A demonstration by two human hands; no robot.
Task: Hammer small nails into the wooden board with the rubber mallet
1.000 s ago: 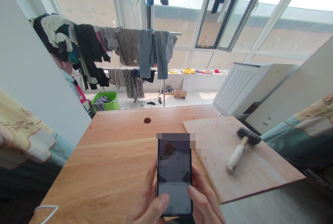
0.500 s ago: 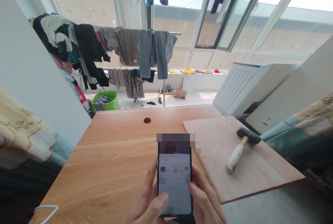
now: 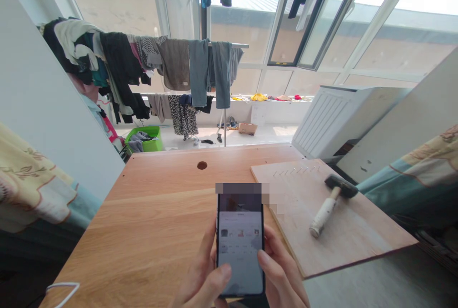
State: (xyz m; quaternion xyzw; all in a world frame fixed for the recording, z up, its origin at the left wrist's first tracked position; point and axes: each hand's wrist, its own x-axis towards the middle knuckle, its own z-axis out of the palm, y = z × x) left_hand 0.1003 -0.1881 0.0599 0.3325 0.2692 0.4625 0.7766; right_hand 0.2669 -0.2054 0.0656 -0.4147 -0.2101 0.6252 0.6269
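Note:
A smartphone (image 3: 240, 255) is held upright over the front of the wooden table (image 3: 150, 231), its lit screen facing me. The writing on the screen is too small to read. My left hand (image 3: 205, 270) grips the phone's left edge, with the thumb lying over the lower left of the screen. On the other side, my right hand (image 3: 282, 270) wraps round the right edge, its thumb tip at the screen's border. The fingers behind the phone are mostly hidden.
Right of the phone, a hammer (image 3: 331, 205) lies on a thin board (image 3: 286, 208) that overhangs the table; several nails (image 3: 296, 170) stand along its far edge. A white cable (image 3: 67, 286) is at front left. Beyond are hanging clothes (image 3: 175, 65) and a green basket (image 3: 153, 138).

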